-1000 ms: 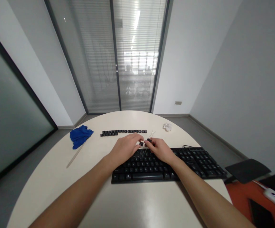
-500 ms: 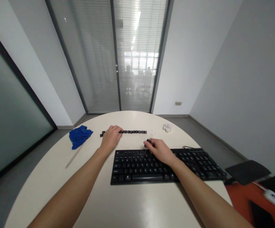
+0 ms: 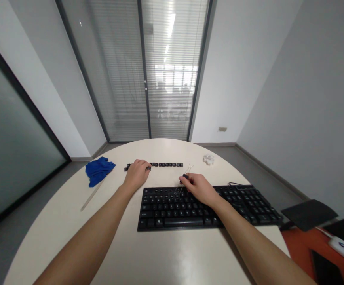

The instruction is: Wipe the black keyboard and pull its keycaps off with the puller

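Observation:
My left hand [image 3: 136, 174] is closed near the left end of a row of loose black keycaps [image 3: 167, 164]. A black keycap [image 3: 148, 168] shows at its fingertips, just in front of the row. Over the top edge of the black keyboard [image 3: 183, 222], my right hand [image 3: 200, 188] pinches a keycap puller [image 3: 185, 176] by its dark middle. Thin wire loops stick out from both sides of the puller, one of them down over the upper rows of keys. My left hand hides part of the keycap row.
On the left of the round white table [image 3: 186, 253] lie a blue cloth [image 3: 99, 171] and a thin pale stick [image 3: 92, 197]. A crumpled white wad [image 3: 208, 159] is at the back right. An orange seat [image 3: 301, 247] with a dark armrest [image 3: 310, 213] stands at the right.
My left hand has drawn slightly back and left from the row, and a keycap now shows at its fingertips. My right hand has stayed about where it was with the puller.

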### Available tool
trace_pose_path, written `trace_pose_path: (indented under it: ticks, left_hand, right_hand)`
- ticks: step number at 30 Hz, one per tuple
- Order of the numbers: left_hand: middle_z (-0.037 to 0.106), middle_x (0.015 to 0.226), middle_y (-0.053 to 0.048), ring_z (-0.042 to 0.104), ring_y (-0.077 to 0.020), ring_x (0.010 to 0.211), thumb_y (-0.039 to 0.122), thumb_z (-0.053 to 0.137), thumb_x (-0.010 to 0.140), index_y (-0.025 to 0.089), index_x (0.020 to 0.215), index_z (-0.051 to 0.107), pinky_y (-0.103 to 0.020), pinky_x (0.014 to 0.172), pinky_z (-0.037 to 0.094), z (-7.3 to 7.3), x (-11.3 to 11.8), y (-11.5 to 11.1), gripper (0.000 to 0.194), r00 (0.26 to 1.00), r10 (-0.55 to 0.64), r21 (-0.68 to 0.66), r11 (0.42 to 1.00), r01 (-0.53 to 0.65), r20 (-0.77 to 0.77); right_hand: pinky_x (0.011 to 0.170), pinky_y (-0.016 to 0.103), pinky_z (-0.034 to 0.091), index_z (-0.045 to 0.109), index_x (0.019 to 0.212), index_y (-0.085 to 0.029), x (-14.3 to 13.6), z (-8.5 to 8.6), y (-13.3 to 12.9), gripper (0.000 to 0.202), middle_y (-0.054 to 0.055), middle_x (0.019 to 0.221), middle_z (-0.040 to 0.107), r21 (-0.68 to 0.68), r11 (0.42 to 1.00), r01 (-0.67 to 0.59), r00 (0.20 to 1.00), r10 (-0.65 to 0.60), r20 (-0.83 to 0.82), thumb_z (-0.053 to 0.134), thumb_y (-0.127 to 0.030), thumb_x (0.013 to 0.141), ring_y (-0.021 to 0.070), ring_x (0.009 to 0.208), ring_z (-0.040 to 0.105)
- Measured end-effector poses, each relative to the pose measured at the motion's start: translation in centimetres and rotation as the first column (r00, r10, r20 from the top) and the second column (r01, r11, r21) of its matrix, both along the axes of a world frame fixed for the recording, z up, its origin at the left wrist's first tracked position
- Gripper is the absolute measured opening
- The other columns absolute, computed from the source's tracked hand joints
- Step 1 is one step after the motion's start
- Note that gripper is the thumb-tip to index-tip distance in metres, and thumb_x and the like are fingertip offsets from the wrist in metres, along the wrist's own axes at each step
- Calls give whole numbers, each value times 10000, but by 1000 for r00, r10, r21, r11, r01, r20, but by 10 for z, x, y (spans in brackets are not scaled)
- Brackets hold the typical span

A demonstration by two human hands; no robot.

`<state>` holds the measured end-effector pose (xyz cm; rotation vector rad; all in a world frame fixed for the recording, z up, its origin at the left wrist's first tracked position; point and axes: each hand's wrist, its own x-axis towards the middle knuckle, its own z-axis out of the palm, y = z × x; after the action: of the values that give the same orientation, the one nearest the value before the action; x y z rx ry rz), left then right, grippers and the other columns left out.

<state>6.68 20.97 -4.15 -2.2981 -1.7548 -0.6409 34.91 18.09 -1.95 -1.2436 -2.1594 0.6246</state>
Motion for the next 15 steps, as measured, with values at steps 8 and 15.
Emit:
trace_pose_path:
  ticks: [8, 15]
  left_hand:
    - [684, 1082, -102, 551, -300, 1061, 243, 563, 886, 203, 1060, 692, -439, 930, 450, 1, 1, -1, 220, 999, 14, 8, 1000, -15, 33]
    - [696, 1056, -83, 559, -294, 1031, 238, 554, 914, 208, 1023, 702, -415, 867, 457, -1, -2, 2, 187, 1000, 22, 13, 1000, -22, -22]
  right_hand:
    - [579, 279, 349, 619, 718, -186, 0, 0, 0, 460, 4, 582, 592, 4, 1000, -6, 1000, 6, 8, 438, -521, 975, 168, 567, 537]
    - [576, 277, 347, 629, 731, -184, 1, -1, 0, 453, 6, 588, 599, 16, 1000, -2, 1000, 2, 18, 439, -514, 975, 167, 570, 538]
